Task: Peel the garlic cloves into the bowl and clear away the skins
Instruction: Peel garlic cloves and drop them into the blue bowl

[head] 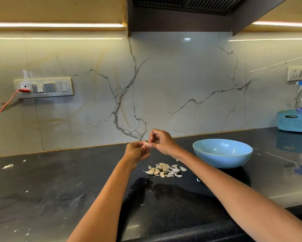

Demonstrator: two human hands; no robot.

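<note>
Together, a small pale garlic clove (145,144) was pinched between the curled fingers of the left hand (135,152) and right hand (161,141) above the black stone worktop (59,189). A heap of white garlic cloves and skins (166,170) was seen just below, beside the round blue ceramic bowl (222,152).

1. Black stone worktop (59,180) beneath a grey-veined marble backsplash (164,84).
2. Lit strip lights (55,24) under the wall cabinets; dark extractor hood (181,16) at centre.
3. Switch panel (43,87) with red cable (3,109), left; single socket (295,73), right.
</note>
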